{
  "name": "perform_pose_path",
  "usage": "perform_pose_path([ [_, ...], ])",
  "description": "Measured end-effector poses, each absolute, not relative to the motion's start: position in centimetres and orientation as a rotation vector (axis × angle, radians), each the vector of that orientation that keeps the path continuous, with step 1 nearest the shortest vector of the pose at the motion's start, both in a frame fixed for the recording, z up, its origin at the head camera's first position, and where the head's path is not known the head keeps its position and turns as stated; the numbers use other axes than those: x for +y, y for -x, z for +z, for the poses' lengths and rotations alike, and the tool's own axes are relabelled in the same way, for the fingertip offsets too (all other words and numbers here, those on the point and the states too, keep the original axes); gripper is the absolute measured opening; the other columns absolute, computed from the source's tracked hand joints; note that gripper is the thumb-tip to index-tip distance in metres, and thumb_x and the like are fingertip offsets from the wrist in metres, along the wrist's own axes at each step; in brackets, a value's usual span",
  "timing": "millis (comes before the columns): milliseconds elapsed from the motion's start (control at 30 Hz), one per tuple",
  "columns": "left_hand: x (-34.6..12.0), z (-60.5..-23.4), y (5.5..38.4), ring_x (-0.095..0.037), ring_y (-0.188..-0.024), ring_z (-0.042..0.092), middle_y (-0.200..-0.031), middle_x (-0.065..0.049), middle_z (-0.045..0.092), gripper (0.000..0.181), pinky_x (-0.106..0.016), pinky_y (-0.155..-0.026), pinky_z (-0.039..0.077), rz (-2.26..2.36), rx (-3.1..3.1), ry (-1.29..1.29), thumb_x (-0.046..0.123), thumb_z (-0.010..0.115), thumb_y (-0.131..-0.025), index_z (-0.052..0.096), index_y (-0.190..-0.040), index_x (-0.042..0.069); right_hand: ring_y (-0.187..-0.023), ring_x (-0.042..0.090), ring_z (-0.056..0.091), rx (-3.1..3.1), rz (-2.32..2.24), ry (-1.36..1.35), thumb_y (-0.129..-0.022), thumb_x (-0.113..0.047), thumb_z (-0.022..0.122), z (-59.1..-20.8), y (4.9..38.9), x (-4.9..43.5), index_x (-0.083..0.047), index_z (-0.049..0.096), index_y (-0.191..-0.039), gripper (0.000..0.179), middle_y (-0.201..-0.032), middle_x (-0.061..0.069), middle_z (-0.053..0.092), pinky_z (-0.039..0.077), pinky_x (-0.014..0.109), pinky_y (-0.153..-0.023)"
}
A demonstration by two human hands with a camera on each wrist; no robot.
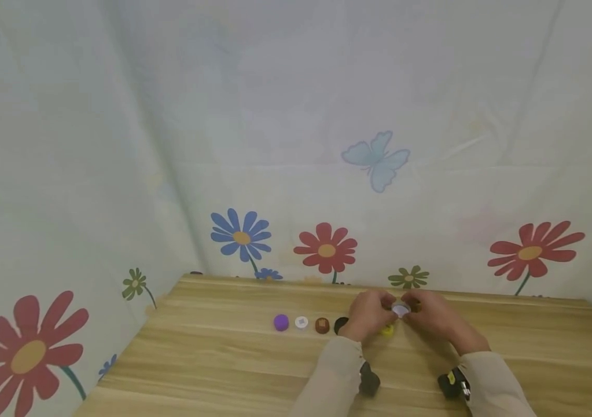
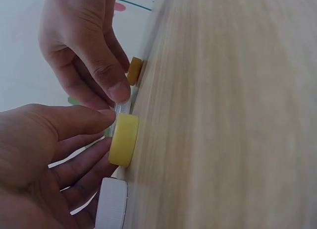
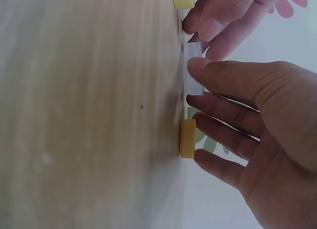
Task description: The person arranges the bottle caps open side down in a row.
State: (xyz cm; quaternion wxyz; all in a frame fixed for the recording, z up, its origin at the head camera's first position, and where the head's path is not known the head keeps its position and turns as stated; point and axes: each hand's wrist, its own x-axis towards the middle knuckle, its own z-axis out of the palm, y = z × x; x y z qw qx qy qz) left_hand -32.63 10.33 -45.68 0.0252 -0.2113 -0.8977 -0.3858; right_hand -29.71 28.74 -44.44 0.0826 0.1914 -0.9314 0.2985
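Observation:
A translucent whitish bottle cap sits between my two hands near the back of the table. My right hand pinches it, thumb on its near face and a finger at its side, as the right wrist view shows. My left hand is at the cap's left side, its fingertips right at the edge. A yellow cap stands just in front of the left fingers, with a white cap beside it. An orange-yellow cap lies near the right hand's lower fingers.
On the wooden table, a purple cap, a white cap with a dark mark, a brown cap and a partly hidden black cap run in a row left of the hands. A flowered curtain hangs behind the table's back edge.

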Motion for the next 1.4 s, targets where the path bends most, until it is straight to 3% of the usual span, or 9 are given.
perform_pose_path([
  [467,9.9,-45.3,32.6,-0.002,-0.091,0.069,-0.104,0.008,0.079,0.027,-0.019,-0.080,0.051,-1.234,-2.713,0.742,0.011,0.087,-0.089,0.081,-0.114,0.015,-0.110,0.046,0.068,-2.801,0.872,-0.481,-0.093,-0.011,0.080,-42.5,28.6,28.6,0.004,0.073,-0.109,0.023,-0.109,0.021,0.076,0.053,0.063,-0.093],
  [900,9.4,-44.0,31.5,0.001,-0.083,0.066,-0.099,0.014,0.077,0.012,-0.021,-0.076,0.051,-1.042,-2.742,0.708,0.019,0.086,-0.092,0.082,-0.103,0.020,-0.103,0.038,0.070,-2.788,0.958,-0.493,-0.099,-0.019,0.077,-42.0,27.9,28.9,-0.005,0.074,-0.101,0.014,-0.102,0.008,0.077,0.055,0.060,-0.090],
  [1400,8.4,-44.4,31.6,0.005,-0.075,0.059,-0.087,0.018,0.074,0.009,-0.020,-0.071,0.047,-1.120,-2.658,0.769,0.030,0.083,-0.095,0.084,-0.097,0.021,-0.101,0.038,0.071,-2.737,1.005,-0.553,-0.097,-0.011,0.078,-42.1,27.6,29.0,-0.002,0.073,-0.104,0.012,-0.103,0.011,0.076,0.055,0.062,-0.089],
])
